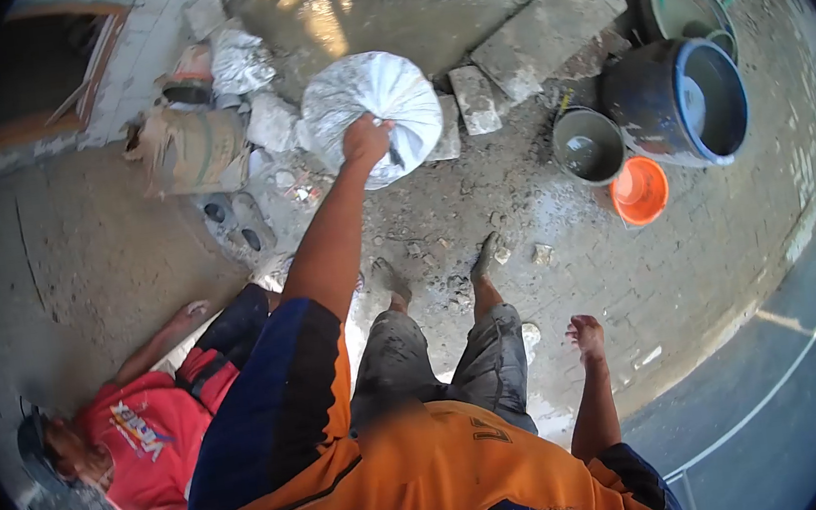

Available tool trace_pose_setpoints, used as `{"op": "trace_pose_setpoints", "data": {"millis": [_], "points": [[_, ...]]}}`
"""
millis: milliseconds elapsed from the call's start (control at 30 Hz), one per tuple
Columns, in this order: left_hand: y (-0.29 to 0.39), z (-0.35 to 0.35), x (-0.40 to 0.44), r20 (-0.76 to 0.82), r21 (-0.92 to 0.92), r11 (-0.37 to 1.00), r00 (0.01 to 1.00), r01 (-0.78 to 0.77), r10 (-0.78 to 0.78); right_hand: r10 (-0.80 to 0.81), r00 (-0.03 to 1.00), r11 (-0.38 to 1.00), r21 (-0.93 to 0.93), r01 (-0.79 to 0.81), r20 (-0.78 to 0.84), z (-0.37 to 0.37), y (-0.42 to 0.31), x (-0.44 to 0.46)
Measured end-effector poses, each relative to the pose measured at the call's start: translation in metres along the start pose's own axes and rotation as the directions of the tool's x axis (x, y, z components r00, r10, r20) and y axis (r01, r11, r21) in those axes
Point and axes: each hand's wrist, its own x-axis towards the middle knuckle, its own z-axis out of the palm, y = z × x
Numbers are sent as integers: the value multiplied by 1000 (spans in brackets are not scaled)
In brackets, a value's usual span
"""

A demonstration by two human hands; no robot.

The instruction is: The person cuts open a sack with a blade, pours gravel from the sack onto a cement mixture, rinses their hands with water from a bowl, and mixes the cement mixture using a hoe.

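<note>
My left hand (368, 141) reaches forward and grips the gathered top of a full white sack (335, 97). The sack stands on the dirty ground beside broken blocks. Its fabric bunches into folds around my closed fingers. My right hand (587, 337) hangs low at my side, with its fingers loosely apart and nothing in them. Both of my bare feet are on the rubble-strewn paving, behind the sack.
On the right are a large dark drum (648, 107), a grey bucket (588, 146) and an orange bucket (639, 190). A concrete slab (549, 32) edges the wet floor ahead. A torn bag (190, 149) lies left. A person in red (147, 436) is close on my left.
</note>
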Motion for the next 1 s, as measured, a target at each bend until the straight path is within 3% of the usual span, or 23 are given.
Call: {"op": "trace_pose_setpoints", "data": {"millis": [267, 400, 500, 567, 733, 867, 933, 1000], "points": [[-4, -14, -16, 105, -193, 979, 993, 72, -53, 137, 991, 965, -226, -135, -8, -23, 47, -33], [-7, -11, -26, 104, -241, 968, 994, 64, -40, 156, 988, 939, -312, -146, 10, 0, 45, -46], [-10, -5, -24, 13, -280, 959, 999, 44, -42, 132, 982, 924, -374, -74, 132, 20, 30, -41], [-14, -8, -18, 94, -228, 973, 993, -41, 64, 79, 988, 920, -392, -22, 131, 36, 10, -45], [-19, -10, -14, 54, -243, 968, 995, -69, 85, -65, 986, 911, -394, 121, 152, 63, -39, -57], [-23, 1, -6, -30, -229, 966, 992, -124, 120, -71, 989, 912, -392, 118, 133, 67, -52, -62], [-26, 2, -5, 5, -53, 945, 947, -322, 322, -48, 989, 911, -400, 101, 141, 66, -47, -56], [-26, 4, -8, -12, -93, 960, 964, -265, 265, -28, 991, 885, -457, 86, 132, 61, -42, -57]]}}
